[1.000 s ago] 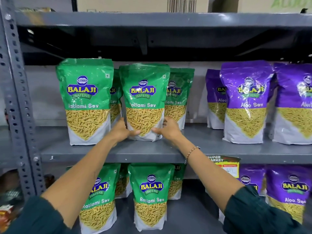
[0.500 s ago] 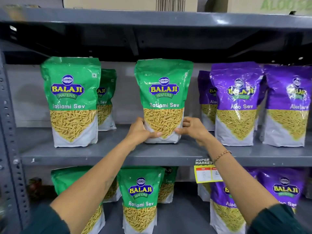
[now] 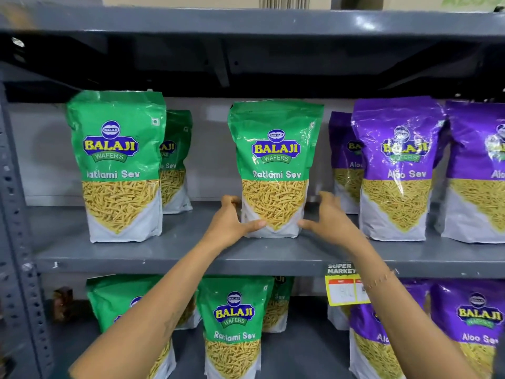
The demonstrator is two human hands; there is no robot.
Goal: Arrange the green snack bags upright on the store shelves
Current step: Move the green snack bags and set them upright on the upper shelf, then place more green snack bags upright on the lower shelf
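A green Ratlami Sev bag [image 3: 274, 170] stands upright in the middle of the grey middle shelf [image 3: 177, 255]. My left hand [image 3: 232, 225] grips its lower left corner, thumb across the front and fingers behind. My right hand [image 3: 328, 220] is beside the lower right corner with fingers spread; only the thumb tip is near the bag. Another green bag [image 3: 117, 165] stands upright at the left, with a second one [image 3: 176, 160] behind it. More green bags [image 3: 233, 324] stand on the lower shelf, partly hidden by my arms.
Purple Aloo Sev bags [image 3: 396, 165] stand close to the right of the held bag, with more on the lower shelf [image 3: 475, 332]. A yellow price tag [image 3: 344, 291] hangs from the shelf edge. A perforated steel upright [image 3: 16, 242] bounds the left. The upper shelf [image 3: 246, 23] carries cartons.
The green bag has slid right from beside the left bags to the middle of the shelf. My right hand has loosened and come off its side; my left hand keeps hold.
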